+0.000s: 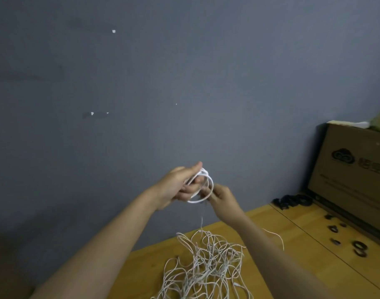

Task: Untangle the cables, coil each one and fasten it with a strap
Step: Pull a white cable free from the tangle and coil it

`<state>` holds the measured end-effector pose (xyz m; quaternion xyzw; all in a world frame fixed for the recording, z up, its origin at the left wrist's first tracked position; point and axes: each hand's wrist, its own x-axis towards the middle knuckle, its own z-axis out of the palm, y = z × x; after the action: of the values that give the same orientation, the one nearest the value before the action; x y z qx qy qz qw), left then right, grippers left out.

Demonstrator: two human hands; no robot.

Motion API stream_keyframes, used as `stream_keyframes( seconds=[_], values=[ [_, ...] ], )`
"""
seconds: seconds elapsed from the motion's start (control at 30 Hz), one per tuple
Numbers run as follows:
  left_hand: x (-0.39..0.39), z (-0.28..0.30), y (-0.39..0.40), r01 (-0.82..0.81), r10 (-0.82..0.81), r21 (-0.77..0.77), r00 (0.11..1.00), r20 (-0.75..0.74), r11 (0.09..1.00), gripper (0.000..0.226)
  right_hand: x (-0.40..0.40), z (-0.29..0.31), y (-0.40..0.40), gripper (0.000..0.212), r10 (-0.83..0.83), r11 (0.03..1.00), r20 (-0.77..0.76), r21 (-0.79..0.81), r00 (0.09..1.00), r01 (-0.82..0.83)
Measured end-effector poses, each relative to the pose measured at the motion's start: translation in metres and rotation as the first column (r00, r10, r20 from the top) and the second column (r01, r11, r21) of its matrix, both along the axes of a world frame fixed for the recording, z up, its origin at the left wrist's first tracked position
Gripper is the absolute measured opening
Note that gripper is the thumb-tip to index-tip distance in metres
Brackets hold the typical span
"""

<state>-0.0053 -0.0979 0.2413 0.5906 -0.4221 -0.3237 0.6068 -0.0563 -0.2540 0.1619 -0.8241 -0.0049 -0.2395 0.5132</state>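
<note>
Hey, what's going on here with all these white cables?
A person is winding a white cable coil in the air: the left hand grips the loops while the right hand pinches the coil's lower edge. No strap is on it yet. A tangled pile of white cables waits on the wooden table, with dark straps lying beside a cardboard box.

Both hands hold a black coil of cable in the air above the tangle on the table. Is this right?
Not quite: the coil is white, not black, as the head view shows. The left hand and the right hand do hold it in the air above the tangle on the table.
</note>
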Motion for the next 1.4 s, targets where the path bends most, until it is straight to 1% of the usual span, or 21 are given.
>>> stream_keyframes(
  seconds=[0.13,0.2,0.27,0.3,0.33,0.4,0.43,0.5,0.53,0.6,0.67,0.7,0.77,0.83,0.9,1.0,1.07,1.13,1.27,1.33,1.4],
  values=[
    [0.007,-0.004,-0.006,-0.232,0.234,-0.156,0.972,-0.004,0.960,0.031,-0.010,-0.044,0.006,0.026,0.059,0.987,-0.200,0.158,0.978,-0.028],
    [0.014,-0.012,-0.016,-0.386,0.400,-0.172,0.915,0.055,0.906,0.025,-0.014,-0.056,0.013,0.022,0.068,0.997,-0.253,0.045,0.965,-0.059],
    [0.018,-0.021,-0.027,-0.547,0.571,-0.192,0.813,0.110,0.815,0.022,-0.016,-0.060,0.026,0.016,0.110,0.983,-0.297,-0.107,0.948,-0.148],
    [0.021,-0.029,-0.031,-0.610,0.644,-0.206,0.738,0.204,0.765,0.020,-0.016,-0.059,0.032,0.013,0.126,0.969,-0.295,-0.166,0.947,-0.180],
    [0.024,-0.038,-0.032,-0.654,0.673,-0.195,0.643,0.366,0.731,0.016,-0.017,-0.055,0.037,0.013,0.126,0.957,-0.273,-0.219,0.954,-0.189],
    [0.031,-0.061,-0.026,-0.676,0.513,-0.073,0.480,0.712,0.733,0.016,-0.019,-0.044,0.038,0.014,0.097,0.952,-0.194,-0.268,0.976,-0.148],
    [0.034,-0.068,-0.021,-0.668,0.380,0.015,0.441,0.813,0.744,0.022,-0.020,-0.036,0.033,0.015,0.067,0.960,-0.149,-0.261,0.986,-0.105],
    [0.035,-0.074,-0.011,-0.614,0.220,0.143,0.476,0.851,0.776,0.024,-0.022,-0.020,0.017,0.013,-0.018,0.970,-0.072,-0.245,0.997,0.000],
    [0.033,-0.072,-0.009,-0.575,0.170,0.189,0.512,0.842,0.796,0.022,-0.022,-0.013,0.008,0.010,-0.058,0.967,-0.032,-0.248,0.998,0.048],
    [0.026,-0.063,-0.007,-0.532,0.086,0.264,0.544,0.835,0.805,0.035,-0.020,-0.006,-0.009,0.005,-0.128,0.960,0.041,-0.244,0.991,0.134],
    [0.019,-0.056,-0.003,-0.499,0.110,0.249,0.585,0.804,0.830,0.046,-0.018,-0.011,-0.017,0.008,-0.170,0.964,0.022,-0.203,0.985,0.171],
    [0.015,-0.053,0.000,-0.458,0.160,0.215,0.649,0.744,0.862,0.046,-0.017,-0.018,-0.019,0.011,-0.174,0.969,-0.036,-0.183,0.984,0.165],
    [0.007,-0.047,0.010,-0.364,0.257,0.127,0.825,0.504,0.923,0.039,-0.017,-0.040,-0.017,0.017,-0.155,0.977,-0.191,-0.177,0.969,0.121],
    [0.001,-0.038,0.019,-0.318,0.310,-0.003,0.925,0.220,0.948,0.031,-0.019,-0.061,-0.013,0.022,-0.139,0.976,-0.317,-0.202,0.938,0.076],
    [0.001,-0.031,0.022,-0.371,0.381,-0.094,0.915,0.133,0.924,0.032,-0.019,-0.070,-0.009,0.027,-0.133,0.984,-0.378,-0.161,0.916,0.076],
    [0.007,-0.025,0.024,-0.492,0.513,-0.147,0.829,0.221,0.858,0.036,-0.011,-0.052,-0.007,0.032,-0.179,0.983,-0.313,-0.023,0.933,0.181],
    [0.013,-0.021,0.028,-0.549,0.574,-0.169,0.789,0.219,0.819,0.034,-0.007,-0.021,-0.004,0.029,-0.164,0.972,-0.203,0.135,0.965,0.194],
    [0.018,-0.019,0.035,-0.575,0.601,-0.175,0.768,0.220,0.799,0.031,-0.008,0.010,-0.001,0.021,-0.156,0.960,-0.007,0.234,0.988,0.153],
    [0.020,-0.028,0.050,-0.576,0.599,-0.169,0.786,0.153,0.800,0.029,-0.013,0.049,0.005,0.018,-0.219,0.975,0.297,0.033,0.929,0.220],
    [0.015,-0.035,0.054,-0.550,0.563,-0.142,0.824,0.071,0.823,0.029,-0.008,0.056,0.006,0.019,-0.298,0.928,0.339,-0.115,0.892,0.354],
    [0.010,-0.039,0.059,-0.486,0.481,-0.147,0.874,-0.065,0.862,0.031,0.001,0.054,0.002,0.024,-0.383,0.843,0.268,-0.292,0.884,0.453]
  ],
)
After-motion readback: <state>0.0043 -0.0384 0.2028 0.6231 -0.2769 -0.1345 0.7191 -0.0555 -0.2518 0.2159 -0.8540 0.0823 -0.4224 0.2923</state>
